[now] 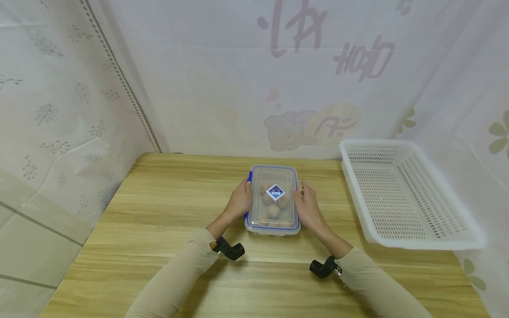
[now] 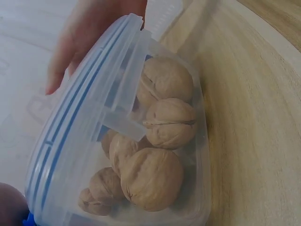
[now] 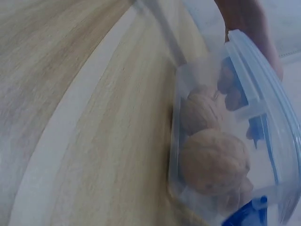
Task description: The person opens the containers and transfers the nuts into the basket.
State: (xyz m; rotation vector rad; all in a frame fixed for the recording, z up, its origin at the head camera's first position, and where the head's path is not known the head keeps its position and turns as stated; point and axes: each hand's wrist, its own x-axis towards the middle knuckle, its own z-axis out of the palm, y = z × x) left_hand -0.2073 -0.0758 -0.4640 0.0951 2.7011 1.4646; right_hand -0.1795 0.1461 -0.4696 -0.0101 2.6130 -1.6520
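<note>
A clear plastic food container (image 1: 262,176) with a blue-sealed lid lies on the table, lid on. Through its walls show several walnuts (image 2: 153,181). A diamond-shaped blue and white label (image 1: 275,192) is on the lid. My left hand (image 1: 239,199) holds the container's left side, its thumb at the lid's edge by a blue latch (image 1: 250,176). On the right side my right hand (image 1: 309,207) grips the rim, thumb over the lid's edge; its index finger stands a little off. Another blue latch (image 3: 249,214) hangs from the lid in the right wrist view. The container hides parts of both hands' fingers.
A white perforated plastic basket (image 1: 358,194) stands at the right of the wooden table (image 1: 159,212). Printed curtains (image 1: 207,88) hang behind the table and along both sides. A black wrist camera (image 1: 230,249) is strapped to my left wrist, another (image 1: 323,267) to my right.
</note>
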